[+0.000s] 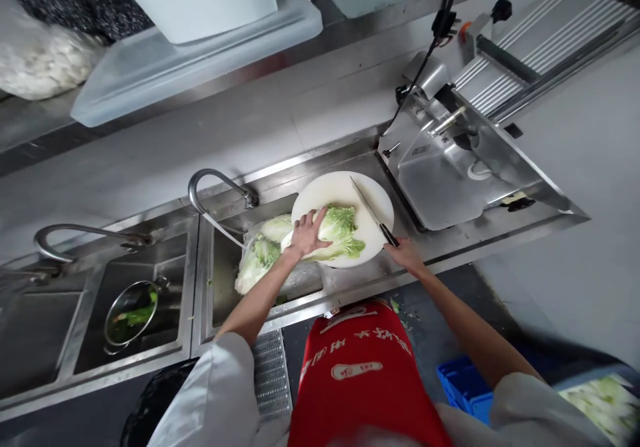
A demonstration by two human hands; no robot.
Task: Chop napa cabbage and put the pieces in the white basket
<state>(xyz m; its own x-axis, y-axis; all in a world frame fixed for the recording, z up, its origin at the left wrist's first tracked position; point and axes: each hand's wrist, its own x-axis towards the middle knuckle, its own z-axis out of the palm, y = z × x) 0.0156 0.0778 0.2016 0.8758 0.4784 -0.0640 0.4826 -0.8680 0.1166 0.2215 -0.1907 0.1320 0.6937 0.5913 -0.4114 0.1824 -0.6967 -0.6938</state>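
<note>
A head of napa cabbage (pixel 343 230) lies on a round white cutting board (pixel 320 190), its leafy end pointing right. My left hand (pixel 305 235) is on top of its pale stem end, fingers over it and thumb stretched out, holding it against the board. My right hand (pixel 406 255), at the board's right edge, is closed around the black handle of a kitchen knife (pixel 369 206). The blade slants away to the upper left over the board, apart from the cabbage. More napa cabbage (pixel 257 260) in clear plastic sits in the sink left of the board, partly hidden by my left arm.
To the right stands a metal slicer (pixel 445 174). Faucets (pixel 217 175) arch over the sinks at left, one of which holds a strainer (pixel 131 317) with green scraps. Overhead, a shelf carries a plastic tray (pixel 200 57). A blue crate (pixel 463 384) is on the floor.
</note>
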